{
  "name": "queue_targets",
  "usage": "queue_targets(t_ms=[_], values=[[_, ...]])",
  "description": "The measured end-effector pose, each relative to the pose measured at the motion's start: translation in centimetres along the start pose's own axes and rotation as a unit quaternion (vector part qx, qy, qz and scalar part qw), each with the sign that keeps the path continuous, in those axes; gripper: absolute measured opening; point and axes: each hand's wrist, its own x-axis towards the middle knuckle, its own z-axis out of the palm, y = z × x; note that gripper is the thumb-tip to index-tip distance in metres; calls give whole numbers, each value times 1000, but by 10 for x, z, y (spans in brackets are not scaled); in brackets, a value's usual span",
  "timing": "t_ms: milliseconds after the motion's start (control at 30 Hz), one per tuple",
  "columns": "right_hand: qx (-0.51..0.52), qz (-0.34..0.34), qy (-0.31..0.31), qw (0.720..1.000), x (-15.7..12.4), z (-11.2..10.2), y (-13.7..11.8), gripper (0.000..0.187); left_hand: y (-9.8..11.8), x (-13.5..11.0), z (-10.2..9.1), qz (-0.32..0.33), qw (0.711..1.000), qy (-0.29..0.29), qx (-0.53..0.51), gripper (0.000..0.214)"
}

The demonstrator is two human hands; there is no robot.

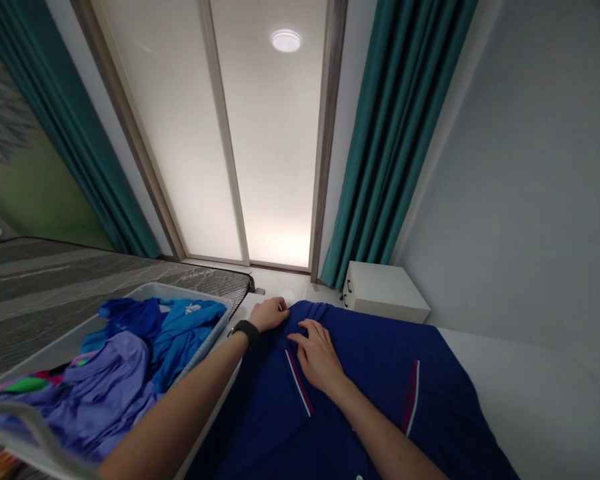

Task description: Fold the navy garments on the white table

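A dark blue shirt [380, 373] with red and white stripes lies spread on a white surface [540, 400] before me. My left hand [270, 313], a black watch on its wrist, is closed on the shirt's far edge near the collar. Just to the right, my right hand [317, 357] rests on the cloth with its fingers spread and pressing down.
A white basket [145, 293] on the left holds several blue and purple garments [130, 360]. A grey patterned mattress [40, 287] lies behind it. A white bedside cabinet [385, 290] stands by teal curtains [390, 133] and a lit sliding door [260, 133].
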Motion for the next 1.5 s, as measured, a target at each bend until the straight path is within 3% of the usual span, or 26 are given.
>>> queue_targets(t_ms=[233,467,600,733,900,1033,1233,1500], values=[[23,30,29,999,2,3,1,37,-9,-8,-9,71,995,9,-62,14],[77,72,110,988,4,8,9,37,12,-17,-35,137,979,86,-125,18],[130,113,162,972,6,8,13,35,26,-39,-52,237,945,150,-169,14],[135,138,196,961,6,8,16,36,30,-79,-58,280,936,134,-167,14],[117,137,192,965,6,9,15,36,17,-121,-36,288,954,7,-79,15],[99,117,142,978,6,7,13,33,2,-130,-19,284,957,-41,-43,14],[87,79,110,987,6,6,11,32,-3,-118,-29,162,972,30,-169,25],[162,104,152,969,9,4,16,33,31,-116,-20,150,966,86,-193,23]])
